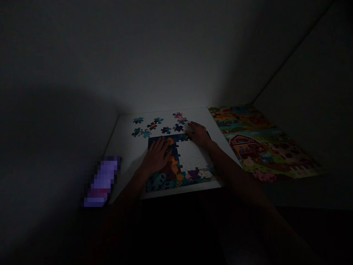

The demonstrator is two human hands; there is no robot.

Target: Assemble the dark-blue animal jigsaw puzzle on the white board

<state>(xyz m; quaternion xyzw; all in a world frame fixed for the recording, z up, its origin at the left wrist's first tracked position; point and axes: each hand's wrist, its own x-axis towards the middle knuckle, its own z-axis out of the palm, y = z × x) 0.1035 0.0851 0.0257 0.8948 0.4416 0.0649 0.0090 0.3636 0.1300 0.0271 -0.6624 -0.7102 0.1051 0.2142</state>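
While the left hand lies flat, puzzle partly hidden, right hand half-curled; grip too dark to tell.

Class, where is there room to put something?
Free: the table left of the left hand; the white gap in the puzzle, by the right hand; the far right corner, between loose pieces and the coloured picture. Crowded: past the puzzle's far edge.

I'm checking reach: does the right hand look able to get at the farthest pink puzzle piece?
Probably yes: the right hand is near, and only one loose piece lies between it and the pink piece.
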